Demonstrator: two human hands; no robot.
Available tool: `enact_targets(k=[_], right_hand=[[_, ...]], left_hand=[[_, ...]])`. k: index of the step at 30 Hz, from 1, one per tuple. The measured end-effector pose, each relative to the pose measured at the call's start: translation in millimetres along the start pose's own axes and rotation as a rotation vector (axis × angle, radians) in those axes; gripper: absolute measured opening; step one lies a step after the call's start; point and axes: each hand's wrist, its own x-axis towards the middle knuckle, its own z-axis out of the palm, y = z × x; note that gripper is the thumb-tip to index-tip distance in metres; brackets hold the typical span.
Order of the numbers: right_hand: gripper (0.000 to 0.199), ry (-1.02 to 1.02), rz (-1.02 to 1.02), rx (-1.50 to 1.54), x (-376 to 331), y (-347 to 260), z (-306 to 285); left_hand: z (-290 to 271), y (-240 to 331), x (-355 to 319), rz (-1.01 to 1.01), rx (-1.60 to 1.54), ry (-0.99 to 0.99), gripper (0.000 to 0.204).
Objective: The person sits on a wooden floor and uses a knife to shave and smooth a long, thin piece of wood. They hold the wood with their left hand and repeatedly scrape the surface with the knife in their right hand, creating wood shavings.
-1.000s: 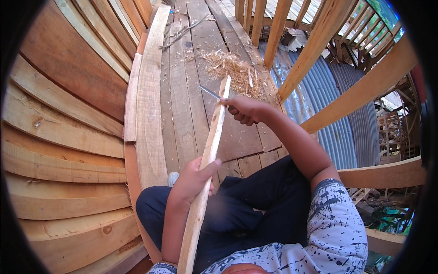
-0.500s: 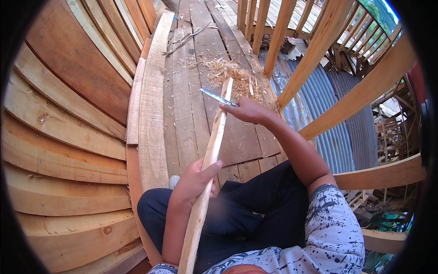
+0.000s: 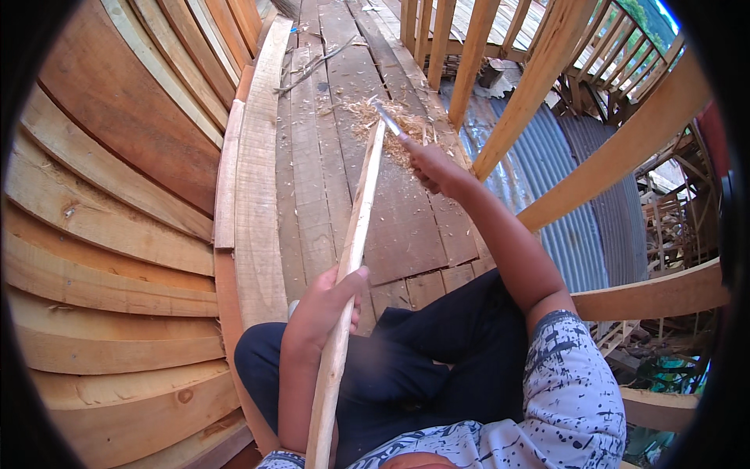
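A long, pale wooden stick [image 3: 355,234] slants up from my lap toward the plank floor, its far end whittled narrower. My left hand [image 3: 326,303] is wrapped round the stick near its middle, with the thumb across the top. In my right hand [image 3: 436,168] is a knife [image 3: 391,123], the fingers closed round its handle, which they mostly hide. The blade points forward and left, close to the stick's tip; whether it touches the wood I cannot tell. Curled wood shavings [image 3: 402,125] lie heaped on the floor beyond and beside the tip.
At the left stands a wall of overlapping boards [image 3: 117,273], with a loose plank [image 3: 262,172] along its foot. Wooden railing posts [image 3: 519,94] rise at the right, above a corrugated metal roof [image 3: 555,180]. A thin dry twig [image 3: 316,66] lies farther along the floor.
My right hand has moved forward and right, carrying the knife off the stick's side to near its tip. The blade has swung to point more forward. The stick has shifted slightly left.
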Motion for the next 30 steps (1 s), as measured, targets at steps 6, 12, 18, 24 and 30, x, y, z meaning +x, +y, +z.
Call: enact_targets(k=[6, 12, 18, 24, 30], right_hand=[[0.077, 0.543, -0.266, -0.427, 37.2, 17.7, -41.5], [0.052, 0.431, -0.213, -0.439, 46.0, 21.9, -46.1], [0.031, 0.335, -0.497, -0.33, 43.4, 23.7, -33.4], [0.035, -0.189, -0.822, -0.424, -21.4, 15.7, 10.2], [0.042, -0.148, -0.848, -0.686, -77.5, 15.1, 47.2]], left_hand=[[-0.2, 0.8, 1.1, 0.002, 0.007, -0.016, 0.027], [-3.0, -2.6, 2.8, 0.019, -0.012, -0.02, 0.027], [-4.4, -2.2, 3.7, 0.026, -0.042, -0.036, 0.027], [-7.3, -1.2, 6.3, 0.03, -0.077, -0.038, 0.026], [-21.1, -7.3, 14.4, 0.033, -0.378, -0.218, 0.034]])
